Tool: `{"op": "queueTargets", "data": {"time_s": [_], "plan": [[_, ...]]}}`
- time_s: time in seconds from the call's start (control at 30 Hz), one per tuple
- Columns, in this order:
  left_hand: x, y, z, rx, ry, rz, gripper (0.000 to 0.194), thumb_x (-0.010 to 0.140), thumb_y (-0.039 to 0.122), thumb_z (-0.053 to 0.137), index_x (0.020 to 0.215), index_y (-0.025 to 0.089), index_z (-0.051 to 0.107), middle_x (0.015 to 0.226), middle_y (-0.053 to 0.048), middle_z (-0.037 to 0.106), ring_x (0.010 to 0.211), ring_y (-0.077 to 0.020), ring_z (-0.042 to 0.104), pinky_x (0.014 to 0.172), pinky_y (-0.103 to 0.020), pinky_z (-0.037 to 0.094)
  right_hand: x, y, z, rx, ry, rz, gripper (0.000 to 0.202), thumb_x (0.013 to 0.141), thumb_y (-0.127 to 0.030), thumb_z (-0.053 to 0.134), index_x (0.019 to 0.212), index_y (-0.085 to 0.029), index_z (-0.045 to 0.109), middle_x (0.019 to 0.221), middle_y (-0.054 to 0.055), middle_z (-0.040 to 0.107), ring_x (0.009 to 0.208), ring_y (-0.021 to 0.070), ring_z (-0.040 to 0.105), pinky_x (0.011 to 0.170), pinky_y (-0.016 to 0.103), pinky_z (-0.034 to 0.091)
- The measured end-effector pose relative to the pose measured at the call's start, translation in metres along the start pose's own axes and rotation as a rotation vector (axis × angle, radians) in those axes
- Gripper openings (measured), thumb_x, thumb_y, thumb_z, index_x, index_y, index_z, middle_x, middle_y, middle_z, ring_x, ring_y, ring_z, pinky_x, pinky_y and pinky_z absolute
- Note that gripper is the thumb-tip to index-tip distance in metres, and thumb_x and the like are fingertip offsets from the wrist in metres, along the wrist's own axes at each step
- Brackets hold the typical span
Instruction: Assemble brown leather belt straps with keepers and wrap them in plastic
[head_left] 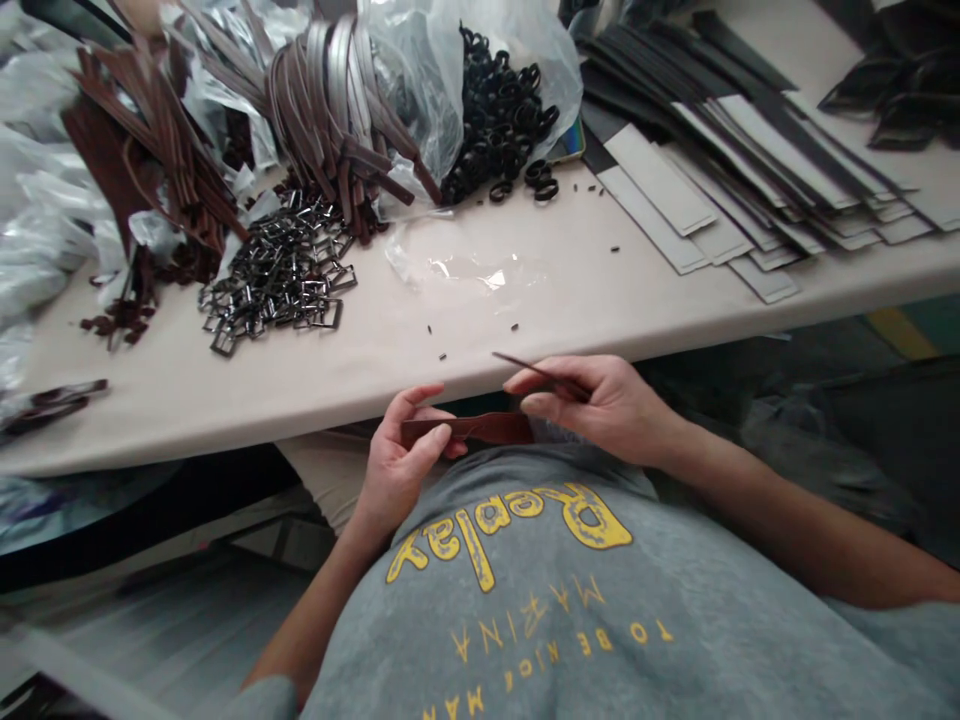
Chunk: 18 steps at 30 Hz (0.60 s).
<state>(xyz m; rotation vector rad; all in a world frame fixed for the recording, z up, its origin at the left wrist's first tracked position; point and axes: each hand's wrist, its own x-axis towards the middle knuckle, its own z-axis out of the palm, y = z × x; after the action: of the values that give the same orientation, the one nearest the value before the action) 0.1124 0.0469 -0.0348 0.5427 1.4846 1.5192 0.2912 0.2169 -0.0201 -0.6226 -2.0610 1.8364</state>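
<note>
On table (525, 300): buckle pile (281, 270) | black loops (502, 120) | hands clear

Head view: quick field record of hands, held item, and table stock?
left hand: grips one end of brown leather strap
right hand: pinches the strap's other end
table: beige, small dark bits scattered
metal buckles: loose pile, left of centre
black loops: heap spilling from clear bag
brown straps: bundles at back left
flat strips: fanned rows, right
</note>
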Motion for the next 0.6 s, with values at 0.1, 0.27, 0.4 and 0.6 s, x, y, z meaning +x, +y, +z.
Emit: {"op": "queueTargets", "data": {"time_s": [0.1,0.27,0.4,0.6], "plan": [[0.0,0.0,0.007,0.007,-0.005,-0.015,0.053,0.081,0.028,0.076,0.131,0.023,0.058,0.083,0.0,0.071,0.065,-0.0114,0.067,0.067,-0.021,0.055,0.014,-0.005,0.023,-0.126,-0.144,-0.053,0.015,0.088,-0.025,0.074,0.101,-0.018,0.073,0.084,-0.001,0.069,0.073,0.0165,0.063,0.068,0.025,0.046],[0.002,0.0,0.001,0.034,-0.029,-0.085,0.026,0.08,0.032,0.075,0.101,0.017,0.069,0.077,-0.003,0.072,0.066,-0.0145,0.067,0.065,-0.023,0.054,0.019,0.0,0.036,-0.379,-0.137,-0.107,0.004,0.086,-0.016,0.073,0.085,-0.018,0.07,0.067,-0.005,0.058,0.058,0.0128,0.051,0.054,0.023,0.033],[0.008,0.003,-0.003,0.057,-0.036,-0.14,0.02,0.071,0.033,0.079,0.079,0.015,0.073,0.067,-0.003,0.068,0.059,-0.0134,0.06,0.058,-0.023,0.049,0.02,0.01,0.033,-0.435,-0.107,-0.229,0.008,0.088,-0.018,0.063,0.091,-0.02,0.07,0.074,-0.002,0.063,0.061,0.0157,0.057,0.057,0.025,0.038],[0.02,-0.002,0.008,-0.066,-0.012,-0.222,0.037,0.069,0.049,0.08,0.07,0.014,0.068,0.055,0.0,0.058,0.045,-0.0081,0.045,0.045,-0.02,0.033,0.028,0.018,0.037,-0.819,-0.001,-0.6,0.029,0.096,-0.014,0.043,0.11,-0.012,0.068,0.085,0.008,0.066,0.065,0.0222,0.063,0.058,0.032,0.043]]}}
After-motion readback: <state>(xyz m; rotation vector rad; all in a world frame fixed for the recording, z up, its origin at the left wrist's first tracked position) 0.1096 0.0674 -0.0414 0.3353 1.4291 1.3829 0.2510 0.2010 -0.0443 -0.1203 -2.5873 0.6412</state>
